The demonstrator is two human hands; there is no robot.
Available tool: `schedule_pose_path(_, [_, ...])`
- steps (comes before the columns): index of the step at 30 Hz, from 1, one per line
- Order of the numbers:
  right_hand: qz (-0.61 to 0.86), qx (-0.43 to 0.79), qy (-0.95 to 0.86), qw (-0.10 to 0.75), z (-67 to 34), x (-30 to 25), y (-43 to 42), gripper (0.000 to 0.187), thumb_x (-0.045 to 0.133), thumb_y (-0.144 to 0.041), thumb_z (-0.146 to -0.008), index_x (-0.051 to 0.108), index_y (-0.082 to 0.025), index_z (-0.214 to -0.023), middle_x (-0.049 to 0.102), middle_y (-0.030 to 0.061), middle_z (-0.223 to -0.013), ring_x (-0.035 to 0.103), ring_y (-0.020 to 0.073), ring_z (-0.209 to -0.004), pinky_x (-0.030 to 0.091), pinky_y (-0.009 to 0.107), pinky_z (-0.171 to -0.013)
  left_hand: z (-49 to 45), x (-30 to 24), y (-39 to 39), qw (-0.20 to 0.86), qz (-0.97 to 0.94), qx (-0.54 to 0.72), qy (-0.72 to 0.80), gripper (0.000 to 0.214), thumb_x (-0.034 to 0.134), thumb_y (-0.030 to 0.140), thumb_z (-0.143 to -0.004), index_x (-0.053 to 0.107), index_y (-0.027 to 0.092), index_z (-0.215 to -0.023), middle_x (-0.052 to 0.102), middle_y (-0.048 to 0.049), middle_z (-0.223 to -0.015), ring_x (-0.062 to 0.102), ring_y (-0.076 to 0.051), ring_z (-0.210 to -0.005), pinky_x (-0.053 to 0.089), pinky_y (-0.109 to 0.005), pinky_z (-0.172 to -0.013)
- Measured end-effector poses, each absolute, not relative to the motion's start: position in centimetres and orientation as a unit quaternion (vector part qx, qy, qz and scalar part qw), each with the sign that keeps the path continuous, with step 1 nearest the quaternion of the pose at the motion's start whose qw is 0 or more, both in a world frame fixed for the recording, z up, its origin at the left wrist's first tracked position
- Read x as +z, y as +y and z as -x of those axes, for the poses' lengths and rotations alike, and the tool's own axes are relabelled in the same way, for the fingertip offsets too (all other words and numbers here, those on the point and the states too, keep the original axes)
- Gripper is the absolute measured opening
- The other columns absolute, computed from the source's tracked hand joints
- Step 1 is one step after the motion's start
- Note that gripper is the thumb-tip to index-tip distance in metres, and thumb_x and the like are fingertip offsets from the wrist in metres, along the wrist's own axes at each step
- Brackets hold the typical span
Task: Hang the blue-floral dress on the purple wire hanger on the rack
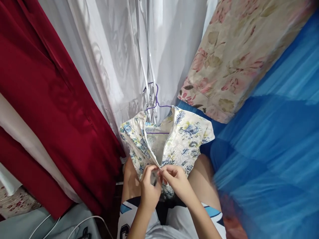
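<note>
A white garment with blue and yellow flowers [186, 132] and short sleeves lies across my lap. Its shoulders are on a thin purple hanger [158, 102]. The zipper [152, 153] runs down the middle, parted in a V above my hands. My left hand [150, 184] pinches the fabric beside the low end of the V, thumb and index finger curled in a ring. At the same spot, my right hand [176, 179] closes its thumb and finger on what looks like the zipper pull. Below my hands the cloth is bunched, and its lower end is hidden.
White curtain-like cloth [114, 59] with hanging straps hangs ahead. Dark red cloth [62, 89] is on the left, beige floral fabric [224, 63] and blue tulle [269, 159] on the right. White cables [92, 217] cross a grey surface at lower left.
</note>
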State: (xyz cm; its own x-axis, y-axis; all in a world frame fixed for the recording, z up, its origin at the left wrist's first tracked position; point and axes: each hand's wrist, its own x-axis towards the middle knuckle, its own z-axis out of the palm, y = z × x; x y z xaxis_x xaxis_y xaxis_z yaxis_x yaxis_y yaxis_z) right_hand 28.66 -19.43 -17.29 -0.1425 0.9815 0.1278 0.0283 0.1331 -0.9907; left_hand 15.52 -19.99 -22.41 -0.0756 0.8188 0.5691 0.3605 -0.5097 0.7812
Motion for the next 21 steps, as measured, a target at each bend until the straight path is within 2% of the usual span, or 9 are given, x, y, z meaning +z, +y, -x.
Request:
schedule_pose_path(3, [0.435,0.511,-0.552,0.495,-28.8,-17.8,-19.4,0.019,0.058,-0.025,-0.078,0.07,-0.014,-0.068,0.054,-0.0012,-0.049,0.047,0.0108,-0.047,0.033,0.023,-0.048,-17.4,-22.7,-19.0,0.192,-0.645,0.578,0.462,0.009,0.059,0.013,-0.085,0.059,0.018,-0.092,0.064,-0.0029,-0.081,0.06,-0.016,-0.075,0.046,-0.025,-0.071])
schedule_pose_path(6, [0.432,0.548,-0.516,0.497,-29.4,-18.2,-19.5,0.021,0.064,-0.032,-0.077,0.072,-0.013,-0.071,0.05,-0.0028,-0.044,0.039,0.0085,-0.041,0.025,0.022,-0.044,-17.9,-22.6,-18.7,0.171,-0.653,0.578,0.459,0.012,0.057,0.012,-0.085,0.054,0.018,-0.076,0.059,-0.0006,-0.069,0.056,-0.014,-0.067,0.043,-0.023,-0.066])
schedule_pose_path(12, [0.416,0.619,-0.448,0.493,-29.7,-18.6,-19.9,0.027,0.068,-0.041,-0.077,0.066,-0.015,-0.069,0.047,-0.0049,-0.045,0.028,0.0059,-0.039,0.016,0.022,-0.042,-17.4,-22.6,-19.5,0.181,-0.658,0.581,0.445,0.019,0.054,0.012,-0.089,0.051,0.019,-0.071,0.055,-0.0013,-0.072,0.053,-0.014,-0.07,0.042,-0.023,-0.069])
schedule_pose_path(17, [0.458,0.553,-0.483,0.501,-29.2,-18.7,-20.0,0.02,0.065,-0.035,-0.076,0.062,-0.015,-0.072,0.044,-0.0062,-0.044,0.031,0.007,-0.04,0.019,0.022,-0.044,-17.0,-23.0,-19.5,0.172,-0.664,0.575,0.447,0.019,0.054,0.011,-0.089,0.05,0.019,-0.072,0.05,-0.0007,-0.072,0.05,-0.014,-0.069,0.04,-0.023,-0.067])
schedule_pose_path(21, [0.483,0.445,-0.508,0.557,-29.8,-18.5,-19.9,0.025,0.063,-0.038,-0.083,0.059,-0.016,-0.071,0.044,-0.0049,-0.05,0.035,0.0088,-0.046,0.024,0.023,-0.047,-16.9,-22.7,-19.5,0.172,-0.668,0.57,0.446,0.02,0.053,0.011,-0.089,0.05,0.019,-0.071,0.051,-0.0015,-0.072,0.051,-0.014,-0.07,0.04,-0.023,-0.067])
